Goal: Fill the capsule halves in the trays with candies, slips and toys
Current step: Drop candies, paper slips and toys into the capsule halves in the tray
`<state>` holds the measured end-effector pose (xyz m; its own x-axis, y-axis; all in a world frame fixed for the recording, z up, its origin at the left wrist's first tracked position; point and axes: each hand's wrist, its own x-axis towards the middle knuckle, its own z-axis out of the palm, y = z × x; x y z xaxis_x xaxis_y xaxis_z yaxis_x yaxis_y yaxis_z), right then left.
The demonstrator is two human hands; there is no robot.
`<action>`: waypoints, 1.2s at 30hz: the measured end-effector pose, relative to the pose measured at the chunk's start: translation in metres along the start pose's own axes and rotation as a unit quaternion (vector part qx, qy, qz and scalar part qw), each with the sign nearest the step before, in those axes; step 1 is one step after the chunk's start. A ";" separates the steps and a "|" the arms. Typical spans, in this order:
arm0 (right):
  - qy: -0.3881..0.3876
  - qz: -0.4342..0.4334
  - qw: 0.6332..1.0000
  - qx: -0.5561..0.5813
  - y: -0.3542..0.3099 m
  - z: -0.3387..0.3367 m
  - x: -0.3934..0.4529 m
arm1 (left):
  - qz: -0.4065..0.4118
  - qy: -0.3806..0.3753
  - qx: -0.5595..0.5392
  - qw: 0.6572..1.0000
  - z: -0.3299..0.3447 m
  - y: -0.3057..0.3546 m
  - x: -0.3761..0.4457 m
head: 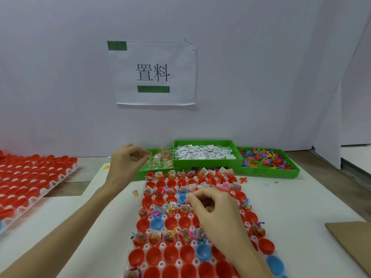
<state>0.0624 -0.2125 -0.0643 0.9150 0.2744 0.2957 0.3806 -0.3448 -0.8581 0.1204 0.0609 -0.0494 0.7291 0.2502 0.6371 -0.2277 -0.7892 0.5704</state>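
Currently the right hand is held with curled fingers over the capsule tray on the desk, contents untellable, presumably for dropping, while the left hand is pinched, apparently empty, beside the candy bin for restocking.

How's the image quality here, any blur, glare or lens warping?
Head view: even, soft lighting with no glare; faint shadows under the green bins. Wide-angle bending bows the capsule tray near the lower edge. The right hand and left hand look slightly soft; the wall sign is legible.
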 end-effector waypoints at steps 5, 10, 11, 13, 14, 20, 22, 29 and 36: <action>0.015 -0.004 1.000 -0.019 0.002 -0.002 0.003 | -0.128 -0.019 -0.205 0.970 -0.020 0.042 -0.079; 0.021 -0.014 1.000 -0.010 0.000 -0.006 0.004 | -0.159 -0.032 -0.252 0.954 -0.028 0.057 -0.106; 0.028 -0.020 0.999 -0.011 -0.001 -0.007 0.004 | -0.157 -0.035 -0.253 0.954 -0.030 0.058 -0.107; 0.052 -0.035 0.998 -0.012 -0.004 -0.010 0.005 | -0.149 -0.037 -0.254 0.955 -0.036 0.059 -0.107; 0.066 -0.041 0.997 -0.014 -0.005 -0.012 0.006 | -0.141 -0.037 -0.253 0.956 -0.038 0.059 -0.108; 0.032 -0.053 0.992 -0.107 -0.028 -0.018 0.041 | -0.106 -0.010 -0.230 0.967 -0.042 0.050 -0.110; 0.029 -0.059 0.984 -0.164 -0.030 -0.016 0.070 | -0.100 0.000 -0.228 0.969 -0.040 0.050 -0.111; -0.038 -0.023 0.946 -0.321 0.007 0.006 0.175 | -0.093 0.008 -0.245 0.965 -0.038 0.051 -0.114; -0.093 0.033 0.941 -0.323 0.030 0.025 0.213 | -0.091 0.012 -0.238 0.967 -0.040 0.050 -0.112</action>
<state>0.2654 -0.1420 -0.0378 0.9235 0.3644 0.1197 0.3798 -0.8247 -0.4191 0.0019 0.0158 -0.0712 0.7712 0.3788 0.5117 -0.3715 -0.3851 0.8448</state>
